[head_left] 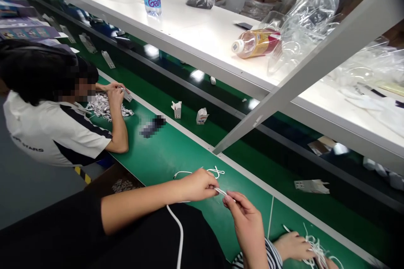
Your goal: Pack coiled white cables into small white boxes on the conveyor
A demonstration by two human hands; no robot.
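Note:
My left hand (199, 185) is closed on a white cable (221, 191), just above the green tabletop (158, 151). The fingers of my right hand (246, 214) pinch the same cable a little to the right. Between the two hands runs a short doubled stretch of it. Loops of white cord (217, 171) lie on the table behind my left hand. Another white length (180, 231) hangs down in front of my dark clothing.
A co-worker (59, 122) at the left handles a small white box beside a cable pile (105, 107). Another person's hands (293, 246) hold cables at lower right. White boxes (176, 110) stand beyond the table; a shelf (202, 29) with bottles and a slanted post (268, 105) rise above.

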